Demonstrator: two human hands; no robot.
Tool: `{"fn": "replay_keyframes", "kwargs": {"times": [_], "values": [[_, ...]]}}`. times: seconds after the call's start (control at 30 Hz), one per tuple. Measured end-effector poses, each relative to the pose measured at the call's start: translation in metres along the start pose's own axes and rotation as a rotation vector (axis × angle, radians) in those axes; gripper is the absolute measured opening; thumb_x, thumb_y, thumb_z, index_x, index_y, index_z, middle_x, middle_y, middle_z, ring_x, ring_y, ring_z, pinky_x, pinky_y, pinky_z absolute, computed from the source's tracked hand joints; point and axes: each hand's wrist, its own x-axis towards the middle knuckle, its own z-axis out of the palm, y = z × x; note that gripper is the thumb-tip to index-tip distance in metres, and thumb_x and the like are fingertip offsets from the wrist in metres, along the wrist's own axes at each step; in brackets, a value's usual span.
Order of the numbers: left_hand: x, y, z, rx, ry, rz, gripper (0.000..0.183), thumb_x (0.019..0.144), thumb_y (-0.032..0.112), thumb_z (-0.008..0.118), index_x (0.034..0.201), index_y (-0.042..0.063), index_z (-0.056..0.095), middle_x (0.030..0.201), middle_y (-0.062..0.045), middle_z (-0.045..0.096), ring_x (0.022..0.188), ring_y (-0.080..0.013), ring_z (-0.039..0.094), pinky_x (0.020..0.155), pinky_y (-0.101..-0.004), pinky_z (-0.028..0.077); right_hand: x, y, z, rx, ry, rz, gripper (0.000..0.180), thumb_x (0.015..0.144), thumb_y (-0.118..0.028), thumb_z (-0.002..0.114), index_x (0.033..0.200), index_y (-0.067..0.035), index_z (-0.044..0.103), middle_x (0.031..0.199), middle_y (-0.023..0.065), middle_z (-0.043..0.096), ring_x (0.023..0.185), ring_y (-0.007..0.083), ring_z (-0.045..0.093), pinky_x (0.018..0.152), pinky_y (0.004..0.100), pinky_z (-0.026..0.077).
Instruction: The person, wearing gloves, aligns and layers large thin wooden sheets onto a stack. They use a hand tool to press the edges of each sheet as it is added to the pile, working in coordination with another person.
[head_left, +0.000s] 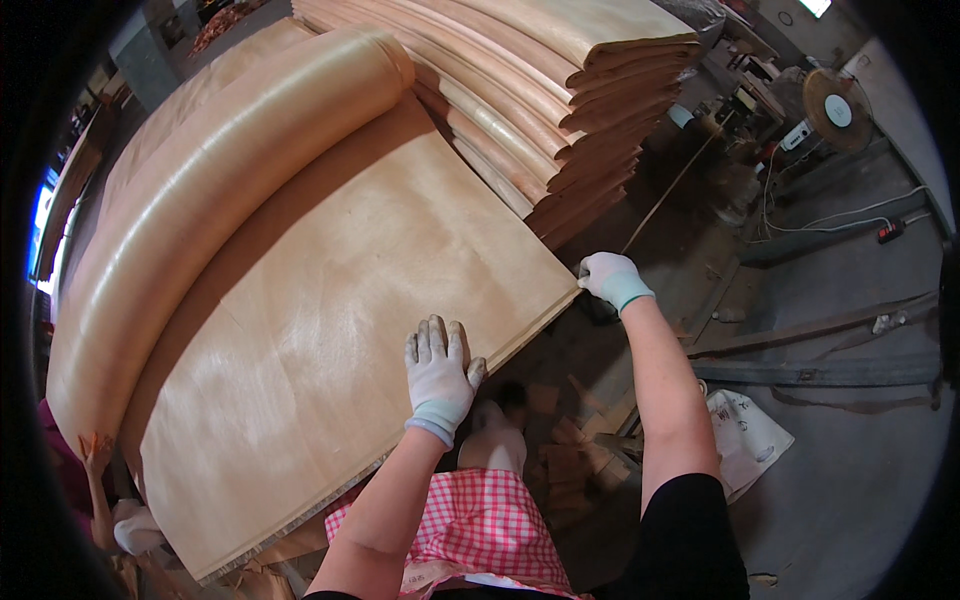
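Observation:
A broad sheet of pale wood veneer (337, 277) lies before me on a pile of sheets, whose layered edge shows nearest my body. My left hand (439, 375), in a white glove with dirty fingertips, rests flat on the veneer near that edge, holding nothing. At the right corner, my gloved right hand (611, 277) pinches the sheet's edge between thumb and fingers. A thin strip (671, 187) runs away behind that hand; whether the hand touches it I cannot tell. Across the far side, a large curled-over veneer sheet (247, 180) forms a long roll.
Folded veneer sheets (517, 97) are stacked high at the back. Another person's hand (96, 450) touches the roll's left end. Veneer scraps (570, 465) litter the floor below. To the right are a fan (836, 111), a cable (832, 225), metal rails (817, 373) and a white bag (742, 439).

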Motion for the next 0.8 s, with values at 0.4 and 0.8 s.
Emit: {"fn": "replay_keyframes", "kwargs": {"times": [0.4,0.8], "values": [[0.0,0.0,0.004,0.022,0.001,0.004,0.07,0.095,0.048,0.053,0.148,0.004,0.04,0.156,-0.025,0.033,0.147,-0.0391,0.027,0.12,-0.0527,0.017,-0.008,0.044,0.076,0.603,0.497,0.474,0.028,0.094,-0.03,0.061,0.103,-0.004,0.068,0.108,0.0194,0.07,0.103,0.0392,0.065,0.085,0.0475,0.052],[0.0,-0.003,0.004,0.048,0.008,0.007,0.069,0.095,0.048,0.051,0.148,0.005,0.039,0.156,-0.024,0.032,0.147,-0.0386,0.027,0.12,-0.0525,0.017,-0.093,-0.065,0.12,0.484,0.569,-0.588,0.041,0.096,-0.025,0.056,0.135,-0.014,0.055,0.104,0.0113,0.071,0.076,0.0315,0.068,0.064,0.0406,0.055]]}}
